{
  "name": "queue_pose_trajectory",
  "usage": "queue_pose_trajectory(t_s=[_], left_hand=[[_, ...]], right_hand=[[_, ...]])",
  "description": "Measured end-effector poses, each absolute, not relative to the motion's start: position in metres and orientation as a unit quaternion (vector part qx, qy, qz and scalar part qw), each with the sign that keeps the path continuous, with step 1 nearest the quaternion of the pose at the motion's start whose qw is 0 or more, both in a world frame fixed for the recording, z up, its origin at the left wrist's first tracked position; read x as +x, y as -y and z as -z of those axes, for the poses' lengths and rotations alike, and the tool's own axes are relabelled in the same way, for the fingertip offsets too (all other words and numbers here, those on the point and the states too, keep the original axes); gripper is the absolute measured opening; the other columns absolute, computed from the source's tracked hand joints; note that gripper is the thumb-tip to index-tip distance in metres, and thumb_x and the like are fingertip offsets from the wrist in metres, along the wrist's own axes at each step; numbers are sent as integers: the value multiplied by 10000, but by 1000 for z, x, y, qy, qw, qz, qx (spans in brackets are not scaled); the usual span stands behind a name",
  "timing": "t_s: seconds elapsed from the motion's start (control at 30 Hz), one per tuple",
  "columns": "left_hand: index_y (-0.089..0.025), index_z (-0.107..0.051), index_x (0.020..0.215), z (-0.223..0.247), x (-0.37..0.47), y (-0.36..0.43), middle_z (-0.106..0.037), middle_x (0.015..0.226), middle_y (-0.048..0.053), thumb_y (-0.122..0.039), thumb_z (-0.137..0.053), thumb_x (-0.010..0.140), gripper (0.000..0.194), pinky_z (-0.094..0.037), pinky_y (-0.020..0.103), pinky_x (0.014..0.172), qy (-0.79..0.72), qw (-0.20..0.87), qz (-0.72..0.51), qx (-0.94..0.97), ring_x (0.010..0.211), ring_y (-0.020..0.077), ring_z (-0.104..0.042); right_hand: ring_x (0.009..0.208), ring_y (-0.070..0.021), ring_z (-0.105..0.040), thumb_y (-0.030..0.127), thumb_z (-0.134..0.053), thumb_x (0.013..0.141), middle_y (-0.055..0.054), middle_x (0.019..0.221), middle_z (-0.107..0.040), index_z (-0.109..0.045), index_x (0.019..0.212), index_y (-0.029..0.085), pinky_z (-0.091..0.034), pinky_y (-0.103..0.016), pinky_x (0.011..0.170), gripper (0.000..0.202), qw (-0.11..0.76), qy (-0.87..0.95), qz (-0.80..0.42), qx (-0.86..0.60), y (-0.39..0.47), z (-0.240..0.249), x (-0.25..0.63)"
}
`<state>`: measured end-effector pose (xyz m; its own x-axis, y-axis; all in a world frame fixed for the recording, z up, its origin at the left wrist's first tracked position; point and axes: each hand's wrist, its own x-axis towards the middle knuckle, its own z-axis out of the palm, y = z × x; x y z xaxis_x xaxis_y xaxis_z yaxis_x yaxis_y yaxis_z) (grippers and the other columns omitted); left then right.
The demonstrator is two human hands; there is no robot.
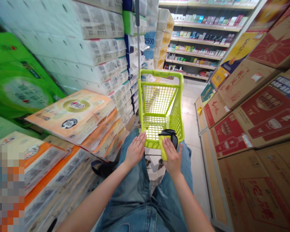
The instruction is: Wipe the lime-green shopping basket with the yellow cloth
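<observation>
A lime-green plastic shopping cart (181,106) with lattice walls stands in front of my knees. My left hand (136,149) lies at its near left corner, fingers stretched out and nothing visible in them. At the near right corner, my right hand (172,158) presses a yellow and dark grey cloth (162,148) against the rim. The fingers lie along the cloth's yellow side, and the thumb is raised. Part of the cloth is hidden beneath this hand. The basket's lattice floor shows between the hands.
Stacked tissue packs (108,62) line the left, with orange-topped packs (74,109) jutting out near my left arm. Cardboard cartons (261,106) are piled along the right. Shelves of small boxes (195,42) stand at the far end. A thin metal pole (138,48) rises beside the cart.
</observation>
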<state>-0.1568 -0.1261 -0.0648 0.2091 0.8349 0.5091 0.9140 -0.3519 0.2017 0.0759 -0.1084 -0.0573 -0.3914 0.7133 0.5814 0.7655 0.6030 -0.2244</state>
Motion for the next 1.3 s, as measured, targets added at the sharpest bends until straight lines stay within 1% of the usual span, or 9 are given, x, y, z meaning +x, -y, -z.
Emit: queue_pose_trajectory(t_s=[0.2,0.33,0.5,0.6,0.77,0.93,1.03,1.17,1.3], left_hand=[[-212,-104,1614,80,-154,120,-363,1607,102,-97,-327,985,677,-327,444,1213,550,68,315,-771,1523,205,-269],[-213,-113,1612,83,-149,120,-377,1599,109,-86,-313,981,674,-332,458,1209,558,65,334,-757,1525,205,-263],[-209,-138,1609,84,-153,123,-352,1612,120,-137,-334,983,660,-323,466,1213,560,50,334,-756,1527,219,-259],[-204,-147,1607,82,-157,124,-345,1616,119,-171,-356,983,659,-319,464,1215,562,44,328,-758,1530,225,-254],[-207,-139,1609,80,-156,123,-378,1599,113,-97,-323,972,672,-326,470,1210,561,59,327,-758,1525,214,-268],[-212,-111,1613,81,-151,121,-379,1599,112,-80,-318,964,694,-333,474,1211,560,58,329,-758,1521,219,-279],[-212,-107,1613,81,-148,121,-383,1596,114,-78,-322,962,699,-341,478,1208,557,59,337,-757,1519,222,-283],[-214,-117,1611,81,-144,121,-377,1599,117,-94,-334,975,683,-343,484,1206,565,57,347,-746,1523,226,-272],[-204,-134,1608,82,-145,122,-369,1602,128,-108,-332,979,666,-334,490,1207,563,51,348,-748,1528,228,-260]], right_hand=[[1353,-245,-547,21,-423,731,-98,1455,-588,-403,1515,249,68,-586,1232,817,357,754,86,-545,96,58,116],[1419,-246,-470,8,-414,704,-116,1516,-519,-351,1544,204,63,-572,1241,866,342,745,45,-570,110,54,62],[1435,-211,-446,51,-429,788,-107,1510,-530,-396,1523,192,17,-507,1265,749,326,803,-7,-500,123,47,-15],[1444,-189,-434,71,-445,819,-102,1516,-524,-395,1521,182,54,-471,1268,712,322,821,-18,-470,122,44,-24],[1414,-187,-477,49,-439,800,-83,1496,-549,-366,1533,216,125,-498,1249,756,321,851,12,-416,119,50,30],[1379,-213,-522,24,-416,771,-97,1479,-565,-367,1537,237,67,-548,1248,797,334,808,65,-482,103,57,102],[1378,-212,-523,18,-411,775,-90,1472,-573,-361,1539,256,37,-560,1248,801,351,774,74,-521,96,60,113],[1404,-225,-492,12,-412,770,-120,1490,-548,-366,1536,202,14,-535,1256,791,361,754,68,-545,106,61,75],[1404,-201,-491,36,-421,807,-112,1485,-556,-414,1504,180,57,-484,1261,712,360,792,31,-492,120,55,12]])
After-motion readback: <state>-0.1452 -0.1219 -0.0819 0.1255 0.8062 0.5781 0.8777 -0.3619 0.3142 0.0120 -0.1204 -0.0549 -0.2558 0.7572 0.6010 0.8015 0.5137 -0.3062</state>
